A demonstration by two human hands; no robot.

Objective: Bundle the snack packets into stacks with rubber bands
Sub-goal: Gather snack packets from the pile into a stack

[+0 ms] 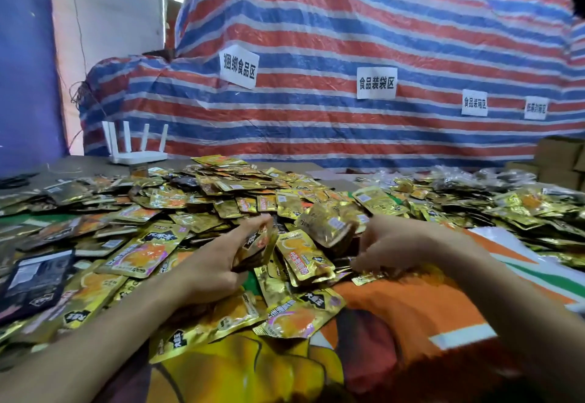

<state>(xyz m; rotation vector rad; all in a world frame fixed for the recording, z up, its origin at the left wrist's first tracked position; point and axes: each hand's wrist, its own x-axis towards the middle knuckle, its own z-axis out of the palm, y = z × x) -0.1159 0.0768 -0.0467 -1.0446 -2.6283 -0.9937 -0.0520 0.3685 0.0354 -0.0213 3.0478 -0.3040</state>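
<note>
Pkts (pixel 240 187) on orange cloth (pixel 395 317); striped tarp (pixel 316 38) bkgd

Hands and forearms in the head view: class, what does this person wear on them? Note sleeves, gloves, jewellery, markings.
Nothing worn shows. The left hand and right hand are bare: no gloves, rings or markings. The left forearm and right forearm are bare to the picture's edge: no sleeve, watch or wristband.
</note>
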